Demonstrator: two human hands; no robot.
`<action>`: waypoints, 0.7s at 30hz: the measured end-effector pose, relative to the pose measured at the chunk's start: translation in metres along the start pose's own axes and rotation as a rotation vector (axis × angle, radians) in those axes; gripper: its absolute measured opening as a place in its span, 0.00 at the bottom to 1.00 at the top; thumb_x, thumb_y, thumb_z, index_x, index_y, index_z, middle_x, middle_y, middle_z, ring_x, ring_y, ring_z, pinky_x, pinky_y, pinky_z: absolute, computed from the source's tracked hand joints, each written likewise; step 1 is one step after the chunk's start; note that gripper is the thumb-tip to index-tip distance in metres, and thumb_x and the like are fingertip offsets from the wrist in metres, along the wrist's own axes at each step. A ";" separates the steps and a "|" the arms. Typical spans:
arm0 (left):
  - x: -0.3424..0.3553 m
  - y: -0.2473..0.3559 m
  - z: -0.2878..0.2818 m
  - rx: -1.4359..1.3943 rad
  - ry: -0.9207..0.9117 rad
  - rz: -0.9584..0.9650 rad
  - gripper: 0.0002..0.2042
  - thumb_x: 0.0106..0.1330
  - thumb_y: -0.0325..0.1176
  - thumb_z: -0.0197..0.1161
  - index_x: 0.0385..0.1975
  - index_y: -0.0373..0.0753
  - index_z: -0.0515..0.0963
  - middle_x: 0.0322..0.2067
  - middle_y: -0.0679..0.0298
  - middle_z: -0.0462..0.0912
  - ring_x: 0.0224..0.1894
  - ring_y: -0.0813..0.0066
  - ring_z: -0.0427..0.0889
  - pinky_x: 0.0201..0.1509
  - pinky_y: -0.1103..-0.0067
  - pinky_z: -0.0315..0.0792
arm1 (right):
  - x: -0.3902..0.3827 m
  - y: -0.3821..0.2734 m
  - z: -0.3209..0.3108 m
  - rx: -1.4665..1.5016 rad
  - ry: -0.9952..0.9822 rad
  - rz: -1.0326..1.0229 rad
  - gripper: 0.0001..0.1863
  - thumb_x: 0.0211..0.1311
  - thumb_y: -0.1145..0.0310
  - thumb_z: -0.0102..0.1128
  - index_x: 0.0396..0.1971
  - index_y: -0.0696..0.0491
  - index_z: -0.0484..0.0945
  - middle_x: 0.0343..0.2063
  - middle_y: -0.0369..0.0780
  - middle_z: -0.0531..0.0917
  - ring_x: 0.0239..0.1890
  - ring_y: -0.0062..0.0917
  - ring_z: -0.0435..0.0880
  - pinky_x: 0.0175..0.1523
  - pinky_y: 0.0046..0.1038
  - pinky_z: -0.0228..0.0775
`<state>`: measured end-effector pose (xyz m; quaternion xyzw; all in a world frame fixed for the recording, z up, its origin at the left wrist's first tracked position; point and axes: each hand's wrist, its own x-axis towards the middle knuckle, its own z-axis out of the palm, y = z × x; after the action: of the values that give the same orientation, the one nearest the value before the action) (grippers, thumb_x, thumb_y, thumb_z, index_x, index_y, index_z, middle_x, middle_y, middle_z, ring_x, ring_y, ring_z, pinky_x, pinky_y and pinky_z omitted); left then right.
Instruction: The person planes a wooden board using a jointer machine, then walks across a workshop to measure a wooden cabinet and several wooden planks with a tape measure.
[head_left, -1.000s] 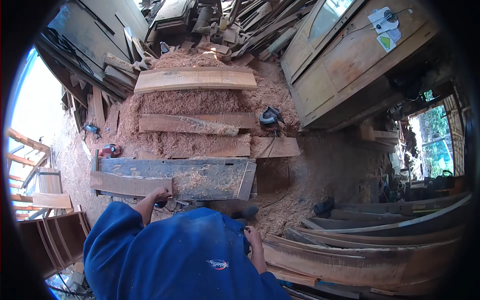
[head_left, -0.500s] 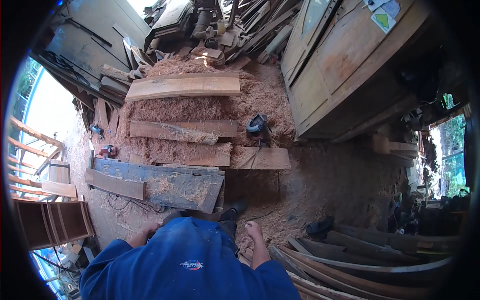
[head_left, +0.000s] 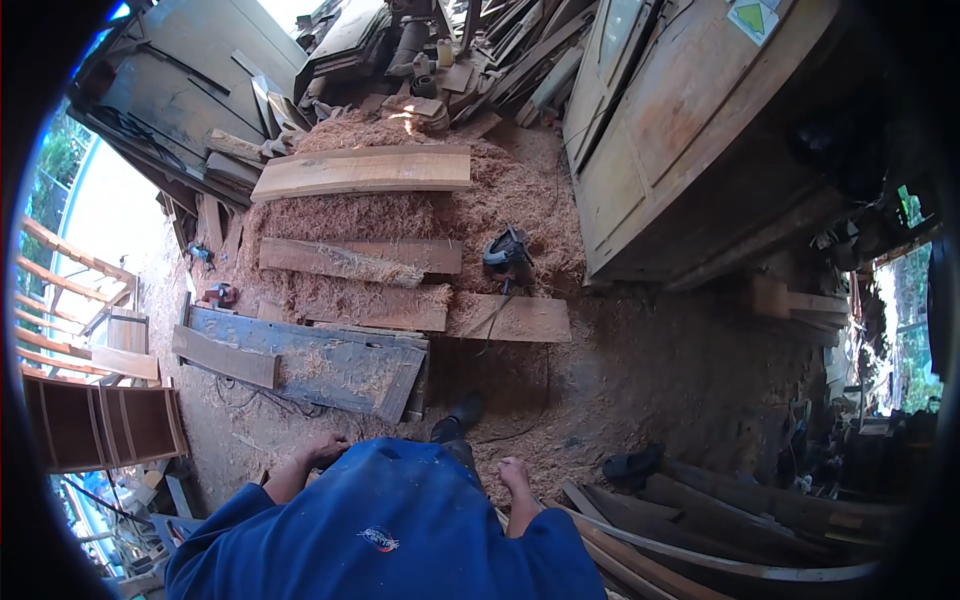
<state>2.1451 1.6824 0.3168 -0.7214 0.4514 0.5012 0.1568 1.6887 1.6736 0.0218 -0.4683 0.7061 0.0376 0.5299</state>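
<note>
My left hand (head_left: 322, 449) hangs beside my blue shirt, close to the near edge of a dusty workbench board (head_left: 335, 352). Its fingers are partly hidden, and I cannot tell whether it holds anything. Low on my other side, my right hand (head_left: 514, 472) is loosely curled above the floor, with nothing visible in it. Ahead, a dark hand-held power tool (head_left: 507, 250) stands at the right end of some shavings-covered planks, its cord trailing over a reddish plank (head_left: 520, 317). A short plank (head_left: 226, 357) rests along the workbench board's left part.
A thick pale plank (head_left: 365, 171) lies farther off amid heaped wood shavings (head_left: 350, 218). A red power tool (head_left: 218, 295) sits at the left. Large wooden cabinet (head_left: 680, 140) stands right; stacked boards (head_left: 740, 515) lie near right. A dark foot (head_left: 465, 408) shows ahead of me.
My view has shifted slightly, so the planks and workbench board sit a little farther left. My left hand shows more beside the shirt, and my right hand's fingers look more curled.
</note>
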 end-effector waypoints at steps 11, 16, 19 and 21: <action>0.022 -0.113 0.153 -0.265 0.014 -0.089 0.18 0.62 0.48 0.57 0.45 0.45 0.82 0.42 0.51 0.83 0.46 0.55 0.82 0.50 0.66 0.74 | -0.039 -0.057 -0.058 -0.119 0.103 -0.131 0.18 0.59 0.60 0.60 0.48 0.50 0.81 0.42 0.44 0.85 0.40 0.33 0.86 0.48 0.33 0.76; 0.023 -0.217 0.279 -0.410 -0.033 -0.186 0.20 0.60 0.49 0.60 0.42 0.41 0.82 0.38 0.50 0.84 0.42 0.57 0.83 0.44 0.65 0.75 | -0.092 -0.079 -0.056 -0.223 0.131 -0.170 0.17 0.61 0.56 0.57 0.45 0.48 0.83 0.45 0.43 0.84 0.49 0.38 0.82 0.54 0.36 0.71; 0.003 -0.194 0.277 -0.421 -0.065 -0.233 0.21 0.59 0.50 0.61 0.43 0.39 0.81 0.39 0.48 0.84 0.42 0.58 0.83 0.44 0.65 0.76 | -0.090 -0.052 -0.076 -0.221 0.166 -0.068 0.16 0.60 0.57 0.57 0.44 0.48 0.83 0.45 0.44 0.84 0.50 0.38 0.82 0.55 0.36 0.71; -0.005 -0.179 0.281 -0.507 -0.074 -0.337 0.22 0.60 0.50 0.60 0.43 0.38 0.81 0.41 0.48 0.83 0.43 0.57 0.83 0.45 0.66 0.76 | -0.083 -0.043 -0.090 -0.272 0.118 -0.018 0.16 0.59 0.58 0.57 0.44 0.48 0.83 0.45 0.44 0.84 0.50 0.37 0.82 0.55 0.36 0.71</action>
<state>2.1260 1.9730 0.1543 -0.7836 0.1797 0.5907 0.0691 1.6549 1.6519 0.1448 -0.5434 0.7202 0.1006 0.4195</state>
